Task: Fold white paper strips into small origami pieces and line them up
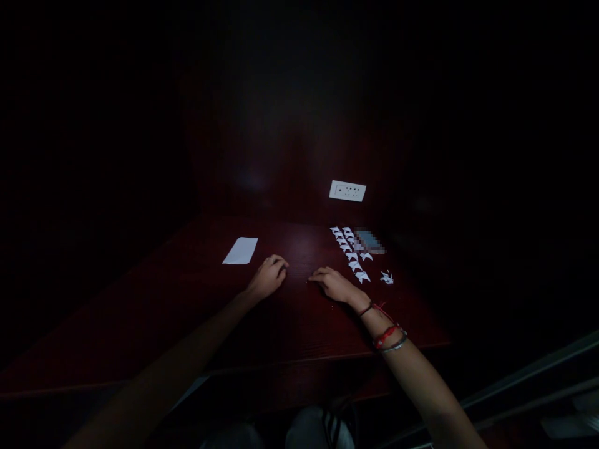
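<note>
My left hand (270, 275) rests on the dark red table, fingers loosely bent and apart, with nothing visible in it. Just beyond it lies a small stack of white paper (240, 251). Across a short gap, my right hand (333, 284) has its fingers stretched towards the left. Its fingertips touch the tabletop beside a tiny white scrap (306, 282). To the right of that hand, folded white paper pieces (352, 260) lie in rows. A small heap of crumpled paper bits (387, 277) sits farther right.
A blurred-out bluish flat object (370, 241) lies beside the folded pieces. On the back panel is a white socket plate (347, 191). The table's front edge (299, 360) runs below my forearms, and the surroundings are very dark.
</note>
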{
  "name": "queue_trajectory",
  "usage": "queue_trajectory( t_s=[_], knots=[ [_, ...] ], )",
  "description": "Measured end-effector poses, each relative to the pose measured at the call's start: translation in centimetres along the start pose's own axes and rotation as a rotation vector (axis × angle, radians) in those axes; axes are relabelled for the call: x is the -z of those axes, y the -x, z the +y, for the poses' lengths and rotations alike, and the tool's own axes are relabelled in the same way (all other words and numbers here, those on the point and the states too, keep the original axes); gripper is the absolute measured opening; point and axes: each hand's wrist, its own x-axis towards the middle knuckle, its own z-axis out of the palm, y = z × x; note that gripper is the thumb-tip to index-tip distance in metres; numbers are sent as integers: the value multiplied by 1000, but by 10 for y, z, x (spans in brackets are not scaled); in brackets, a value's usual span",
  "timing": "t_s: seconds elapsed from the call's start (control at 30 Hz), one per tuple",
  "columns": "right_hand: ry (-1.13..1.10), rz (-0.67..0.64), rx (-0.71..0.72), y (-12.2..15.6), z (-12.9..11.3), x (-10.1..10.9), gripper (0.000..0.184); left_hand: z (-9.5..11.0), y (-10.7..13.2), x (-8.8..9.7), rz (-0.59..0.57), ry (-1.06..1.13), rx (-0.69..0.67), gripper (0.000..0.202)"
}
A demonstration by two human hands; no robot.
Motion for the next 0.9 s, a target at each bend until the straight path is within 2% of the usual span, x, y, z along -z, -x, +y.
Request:
queue_trajectory(
  t_s=[0.23, 0.6, 0.73, 0.9],
  knots=[
    [-15, -64, 45, -6, 3, -5, 48, 3, 1, 2, -27, 2, -19, 17],
    [-116, -126, 112, 70, 8, 23, 49, 48, -4, -17, -105, 22, -138, 17],
    [-124, -88, 100, 80, 4, 28, 43, 61, -7, -23, -116, 36, -205, 16],
    [-98, -27, 56, 81, -5, 21, 42, 65, -8, -25, -135, 19, -219, 16]
  ],
)
